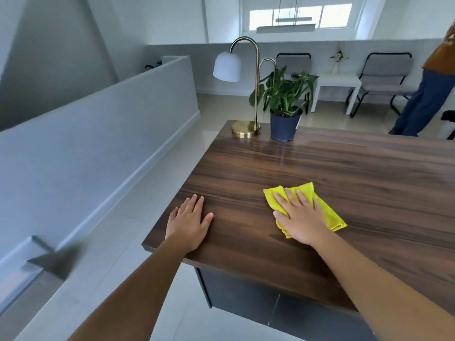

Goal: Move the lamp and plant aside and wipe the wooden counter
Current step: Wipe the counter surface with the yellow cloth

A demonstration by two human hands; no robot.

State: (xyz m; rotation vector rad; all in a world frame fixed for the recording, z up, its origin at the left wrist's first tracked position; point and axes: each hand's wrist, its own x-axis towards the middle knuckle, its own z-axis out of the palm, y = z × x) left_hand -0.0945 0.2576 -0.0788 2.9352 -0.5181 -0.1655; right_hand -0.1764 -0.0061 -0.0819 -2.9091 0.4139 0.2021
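Observation:
A dark wooden counter (320, 163) fills the right half of the view. At its far left corner stands a brass lamp (256, 94) with a white shade, and right beside it a green plant in a dark blue pot (284, 124). My right hand (300, 217) lies flat, fingers spread, pressing a folded yellow cloth (330, 215) onto the counter. My left hand (189, 222) rests flat and open on the bare wood near the counter's left edge, holding nothing.
A grey half-wall (98, 124) runs along the left, with tiled floor between it and the counter. Behind the counter stand two chairs (384, 75) and a white side table (337, 82). Another person (428, 89) stands at the far right.

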